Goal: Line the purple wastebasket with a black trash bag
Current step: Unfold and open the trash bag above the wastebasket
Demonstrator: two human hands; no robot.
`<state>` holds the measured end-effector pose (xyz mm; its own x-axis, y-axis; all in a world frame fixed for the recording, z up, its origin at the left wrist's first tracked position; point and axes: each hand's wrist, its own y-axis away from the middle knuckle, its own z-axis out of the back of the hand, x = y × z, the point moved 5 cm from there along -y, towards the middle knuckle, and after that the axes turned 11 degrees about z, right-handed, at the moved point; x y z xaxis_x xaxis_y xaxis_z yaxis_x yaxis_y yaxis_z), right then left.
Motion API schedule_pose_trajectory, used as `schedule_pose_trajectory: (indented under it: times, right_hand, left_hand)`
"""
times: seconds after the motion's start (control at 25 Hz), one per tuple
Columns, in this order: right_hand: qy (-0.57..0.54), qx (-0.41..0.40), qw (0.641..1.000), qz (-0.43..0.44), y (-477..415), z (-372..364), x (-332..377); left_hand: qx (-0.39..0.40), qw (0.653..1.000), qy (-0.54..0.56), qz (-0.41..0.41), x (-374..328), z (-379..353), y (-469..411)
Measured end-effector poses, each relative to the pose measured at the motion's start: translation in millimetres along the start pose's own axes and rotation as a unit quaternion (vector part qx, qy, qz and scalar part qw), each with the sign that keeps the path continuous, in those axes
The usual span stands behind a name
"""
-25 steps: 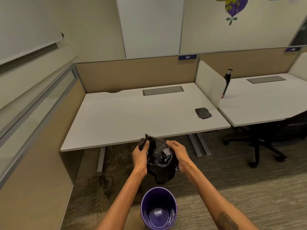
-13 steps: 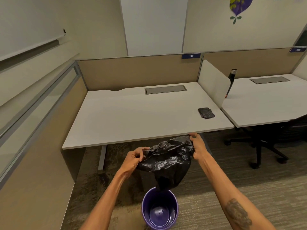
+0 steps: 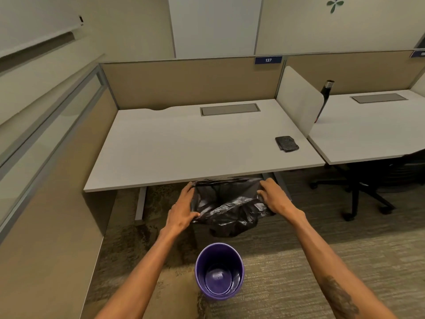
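The purple wastebasket [image 3: 219, 271] stands upright on the carpet between my forearms, with nothing inside it. Above and beyond it hangs the black trash bag [image 3: 226, 207], its mouth stretched wide open between my hands. My left hand [image 3: 182, 209] grips the bag's left edge, thumb in front and fingers inside the rim. My right hand [image 3: 274, 196] grips the right edge. The bag's bottom dangles clear of the wastebasket rim, just in front of the desk's edge.
A white desk [image 3: 184, 148] runs across ahead, with a folded black bag [image 3: 287, 143] near its right end. A dark bottle [image 3: 325, 93] stands on the neighbouring desk behind a white divider. An office chair [image 3: 358, 187] is at right; a partition wall [image 3: 46, 180] at left.
My hands have pulled apart and spread the bag from a crumpled bundle into an open mouth. The bag has lifted away from the wastebasket toward the desk edge.
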<state>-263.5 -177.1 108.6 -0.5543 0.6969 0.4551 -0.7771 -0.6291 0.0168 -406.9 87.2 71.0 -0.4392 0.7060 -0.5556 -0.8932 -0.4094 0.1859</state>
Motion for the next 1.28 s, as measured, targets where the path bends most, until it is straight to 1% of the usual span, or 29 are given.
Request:
schedule_pose_trajectory:
  times: [0.08, 0.16, 0.24, 0.32, 0.36, 0.4, 0.44, 0.52, 0.56, 0.6, 0.68, 0.76, 0.8, 0.84, 0.88, 0.92, 0.96, 1.0, 1.04, 1.08, 1.12, 1.16, 1.2, 1.24, 1.28]
  right_hand:
    - [-0.039, -0.080, 0.996, -0.028, -1, 7, -1]
    - [-0.056, -0.142, 0.986, -0.073, 1, 13, -6]
    - [-0.042, -0.170, 0.978, -0.111, 6, 17, -13]
    - [-0.034, -0.170, 0.974, -0.148, 8, 17, -21]
    - [-0.029, -0.152, 0.975, -0.160, 9, 16, -26]
    - [-0.020, -0.116, 0.980, -0.161, 9, 13, -29]
    - [-0.011, -0.066, 0.987, -0.143, 7, 9, -30]
    - [-0.019, 0.063, 0.996, -0.057, 7, -3, -26]
    - [-0.047, 0.135, 0.990, -0.015, 11, -10, -22]
    - [-0.078, 0.205, 0.976, 0.006, 17, -18, -18]
    - [-0.088, 0.302, 0.949, -0.001, 30, -31, -18]
    - [-0.052, 0.344, 0.937, -0.036, 38, -44, -24]
    - [-0.035, 0.346, 0.936, -0.056, 40, -50, -27]
    - [-0.016, 0.331, 0.941, -0.072, 40, -54, -29]
    - [0.002, 0.296, 0.952, -0.085, 37, -55, -30]
    - [0.015, 0.241, 0.966, -0.097, 33, -52, -31]
    - [0.020, 0.175, 0.978, -0.110, 27, -46, -31]
    - [0.010, 0.096, 0.987, -0.128, 23, -38, -31]
    - [-0.015, 0.006, 0.989, -0.148, 21, -29, -31]
    - [-0.043, -0.085, 0.982, -0.165, 20, -21, -29]
    - [-0.066, -0.167, 0.969, -0.173, 22, -14, -26]
    - [-0.081, -0.231, 0.954, -0.174, 23, -8, -24]
    - [-0.088, -0.275, 0.942, -0.173, 25, -5, -21]
    - [-0.085, -0.292, 0.936, -0.176, 26, -4, -20]
    - [-0.074, -0.270, 0.942, -0.183, 25, -5, -21]
  left_hand:
    - [0.052, 0.994, -0.060, -0.073, 1, -12, 6]
    - [0.084, 0.983, -0.089, -0.135, 7, -19, 12]
    - [0.089, 0.974, -0.107, -0.178, 12, -17, 17]
    - [0.078, 0.973, -0.121, -0.182, 18, -12, 17]
    - [0.063, 0.975, -0.126, -0.170, 21, -9, 16]
    - [0.037, 0.982, -0.118, -0.141, 25, -5, 15]
    - [0.003, 0.992, -0.088, -0.093, 29, 1, 13]
    - [-0.061, 0.997, -0.037, 0.012, 40, 10, 9]
    - [-0.077, 0.995, -0.030, 0.057, 46, 12, 7]
    - [-0.078, 0.992, -0.022, 0.097, 52, 12, 5]
    - [-0.056, 0.984, 0.000, 0.167, 63, 12, 2]
    - [-0.022, 0.979, 0.011, 0.200, 70, 9, -1]
    - [0.008, 0.982, 0.006, 0.190, 71, 6, -3]
    - [0.052, 0.984, -0.013, 0.168, 69, 1, -4]
    - [0.106, 0.982, -0.052, 0.145, 67, -4, -5]
    - [0.159, 0.974, -0.094, 0.131, 64, -7, -5]
    - [0.189, 0.965, -0.126, 0.133, 63, -8, -7]
    - [0.191, 0.962, -0.134, 0.142, 61, -6, -10]
    - [0.164, 0.968, -0.127, 0.143, 55, -1, -13]
    - [0.112, 0.980, -0.105, 0.125, 46, 6, -17]
    - [0.048, 0.992, -0.071, 0.095, 35, 14, -17]
    - [-0.014, 0.997, -0.031, 0.062, 25, 21, -15]
    - [-0.064, 0.997, 0.009, 0.029, 18, 24, -13]
    - [-0.096, 0.995, 0.032, 0.004, 15, 25, -9]
    - [-0.107, 0.994, 0.029, -0.013, 18, 23, -8]
